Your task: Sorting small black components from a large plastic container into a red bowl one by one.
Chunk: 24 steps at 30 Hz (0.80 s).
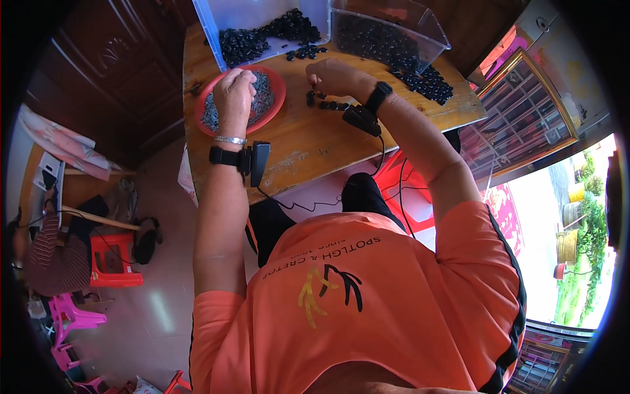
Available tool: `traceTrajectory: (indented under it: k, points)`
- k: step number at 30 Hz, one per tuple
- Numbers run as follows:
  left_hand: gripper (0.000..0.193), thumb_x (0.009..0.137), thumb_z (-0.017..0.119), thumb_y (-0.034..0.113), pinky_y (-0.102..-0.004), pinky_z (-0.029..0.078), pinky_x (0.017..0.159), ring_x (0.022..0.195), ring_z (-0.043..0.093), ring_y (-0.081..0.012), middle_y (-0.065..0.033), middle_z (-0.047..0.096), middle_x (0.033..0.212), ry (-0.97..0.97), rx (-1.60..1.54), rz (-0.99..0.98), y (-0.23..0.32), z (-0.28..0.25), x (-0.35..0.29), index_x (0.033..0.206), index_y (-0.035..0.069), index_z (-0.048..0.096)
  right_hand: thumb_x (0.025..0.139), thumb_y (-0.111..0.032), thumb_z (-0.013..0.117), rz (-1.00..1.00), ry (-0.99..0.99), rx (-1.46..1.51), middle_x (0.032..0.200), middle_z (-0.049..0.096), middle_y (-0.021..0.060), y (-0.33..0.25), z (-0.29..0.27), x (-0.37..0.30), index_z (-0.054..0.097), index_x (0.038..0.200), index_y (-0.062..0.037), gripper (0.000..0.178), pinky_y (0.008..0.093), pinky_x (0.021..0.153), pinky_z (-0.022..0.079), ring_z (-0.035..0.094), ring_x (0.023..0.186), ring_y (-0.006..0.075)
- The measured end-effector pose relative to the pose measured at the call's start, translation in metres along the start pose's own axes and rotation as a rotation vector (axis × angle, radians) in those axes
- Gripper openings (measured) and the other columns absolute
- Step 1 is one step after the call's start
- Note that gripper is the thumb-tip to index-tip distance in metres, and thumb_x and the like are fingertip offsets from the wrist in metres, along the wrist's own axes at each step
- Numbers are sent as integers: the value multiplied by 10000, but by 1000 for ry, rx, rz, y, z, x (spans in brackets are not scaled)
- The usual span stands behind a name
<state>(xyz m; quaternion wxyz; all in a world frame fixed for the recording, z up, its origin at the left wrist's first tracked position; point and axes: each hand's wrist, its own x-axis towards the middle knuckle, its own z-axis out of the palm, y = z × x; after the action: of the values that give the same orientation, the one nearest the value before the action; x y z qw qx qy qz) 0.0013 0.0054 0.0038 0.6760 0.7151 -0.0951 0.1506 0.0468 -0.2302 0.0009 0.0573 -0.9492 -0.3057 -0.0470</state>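
My left hand (234,98) is over a red plastic bowl (278,95), its fingers curled closed. Small grey metal pieces (262,98), which look like screws, fill the bowl; whether any are in my fingers is hidden. Above the wooden table (289,148), my right hand (338,77) has its fingers bent together in a pinch, and what they hold, if anything, cannot be made out. Just below it, a short row of small black round parts (333,105) lies on the wood.
A clear bin (209,29) tipped toward me spills black parts (305,52) at the back. Beside it is another clear bin (430,36), with more black parts (430,87) at its right. Cables hang from my wrist devices. Another person (59,256) sits at the left.
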Motion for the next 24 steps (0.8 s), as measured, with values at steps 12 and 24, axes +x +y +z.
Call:
traceTrajectory:
  k: [12, 24]
  points:
    - [191, 852, 547, 187, -239, 421, 492, 515, 528, -95, -26, 555, 573, -62, 80, -59, -5, 3, 1, 805, 18, 624, 844, -87, 641, 125, 246, 1672, 862, 651, 25, -59, 14, 52, 633, 934, -37, 104, 233, 723, 506, 624, 771, 112]
    - [173, 863, 527, 158, -238, 404, 474, 513, 504, -83, -15, 534, 586, -48, 128, -89, -11, 2, 4, 752, 27, 548, 861, -46, 609, -12, 271, 1857, 869, 636, 25, -76, 25, 58, 630, 932, -17, 80, 247, 775, 479, 587, 803, 108]
